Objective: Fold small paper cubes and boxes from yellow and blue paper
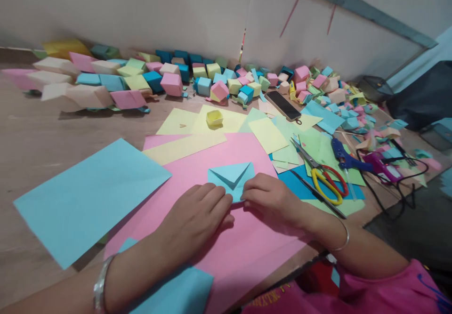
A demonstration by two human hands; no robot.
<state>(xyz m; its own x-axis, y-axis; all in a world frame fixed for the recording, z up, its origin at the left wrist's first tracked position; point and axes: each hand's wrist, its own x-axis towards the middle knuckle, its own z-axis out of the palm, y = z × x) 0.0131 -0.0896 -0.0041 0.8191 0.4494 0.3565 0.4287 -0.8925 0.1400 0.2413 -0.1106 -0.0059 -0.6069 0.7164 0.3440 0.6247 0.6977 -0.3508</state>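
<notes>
A small light-blue paper (231,175), folded with a pointed flap like an envelope, lies on a large pink sheet (226,243). At its lower left edge, my left hand (203,213) has its fingers curled over the paper. My right hand (268,195) pinches the lower right corner, thumb and fingertips together. Both hands are closed on the near edge, so that part of the paper is hidden. A small yellow folded paper cup (214,118) sits beyond, on pale yellow sheets (176,122).
Left lies a large light-blue sheet (92,201). To the right are scissors (323,175) with red and yellow handles, a black pen-like tool (318,194), a blue glue gun (349,158) with a black cord, and a phone (283,105). Several coloured paper boxes (172,84) line the wall.
</notes>
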